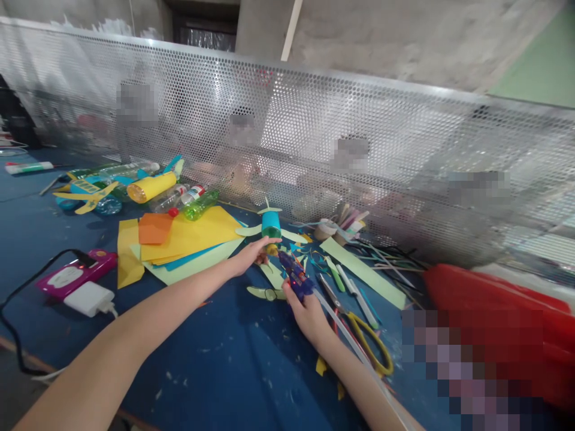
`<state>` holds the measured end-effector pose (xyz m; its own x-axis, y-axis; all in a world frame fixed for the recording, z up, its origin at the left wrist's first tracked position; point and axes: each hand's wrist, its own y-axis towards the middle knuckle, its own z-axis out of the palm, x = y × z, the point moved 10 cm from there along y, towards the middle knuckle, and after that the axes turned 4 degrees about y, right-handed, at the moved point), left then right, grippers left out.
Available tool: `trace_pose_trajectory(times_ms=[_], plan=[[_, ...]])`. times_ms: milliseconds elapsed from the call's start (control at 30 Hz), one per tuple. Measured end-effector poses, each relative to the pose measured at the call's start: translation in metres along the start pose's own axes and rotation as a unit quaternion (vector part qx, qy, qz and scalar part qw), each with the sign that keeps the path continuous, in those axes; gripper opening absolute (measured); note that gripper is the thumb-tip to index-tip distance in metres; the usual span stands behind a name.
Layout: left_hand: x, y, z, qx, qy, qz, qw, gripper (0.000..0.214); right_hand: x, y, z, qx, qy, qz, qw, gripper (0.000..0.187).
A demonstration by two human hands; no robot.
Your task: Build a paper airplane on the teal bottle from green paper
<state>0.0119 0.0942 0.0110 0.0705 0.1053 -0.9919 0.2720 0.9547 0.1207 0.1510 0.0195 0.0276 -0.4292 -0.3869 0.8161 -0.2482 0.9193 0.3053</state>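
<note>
My left hand [252, 256] has its fingers closed at a small yellow piece [272, 249], right at the near end of a toy plane. The plane is made from a green plastic bottle wrapped in turquoise paper [270, 222], with pale green wings and tail. In my right hand [309, 312] is a blue-purple hot glue gun [295, 276], its tip pointing at the yellow piece. A glue stick [335, 314] trails back from the gun along my forearm. Scissors [371, 344] with yellow handles lie beside my right hand. A pale green paper cutout [265, 293] lies between my hands.
Coloured paper sheets [197, 239] lie at left, with bottles [202, 205] and a yellow toy plane [153, 187] behind. A magenta device [76, 275] and white charger [91, 299] sit nearer. Paper strips [359, 272] and a red bag [494, 299] are at right. A perforated metal screen [287, 131] stands behind.
</note>
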Motion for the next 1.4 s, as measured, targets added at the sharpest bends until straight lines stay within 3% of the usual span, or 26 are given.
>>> trace_pose_trajectory(times_ms=[267,600,800,1100,1400], plan=[[-0.001,-0.001,-0.001,-0.014,-0.003,0.002,1.000,0.053,0.025,-0.005,-0.004,-0.019,-0.063,-0.033,0.997,0.027],[-0.006,-0.005,0.002,-0.008,0.003,-0.003,1.000,0.052,0.030,-0.004,0.002,-0.009,-0.144,-0.093,0.985,0.030],[-0.011,-0.008,0.005,0.003,0.007,0.007,1.000,0.054,0.029,-0.005,0.001,-0.010,-0.144,-0.071,0.987,0.027],[-0.001,-0.001,-0.002,-0.013,-0.007,-0.004,1.000,0.053,0.028,-0.005,0.001,-0.010,-0.155,-0.059,0.986,0.031],[-0.010,-0.008,0.002,-0.010,-0.003,0.001,1.000,0.056,0.032,-0.004,0.004,-0.006,-0.161,-0.058,0.985,0.031]])
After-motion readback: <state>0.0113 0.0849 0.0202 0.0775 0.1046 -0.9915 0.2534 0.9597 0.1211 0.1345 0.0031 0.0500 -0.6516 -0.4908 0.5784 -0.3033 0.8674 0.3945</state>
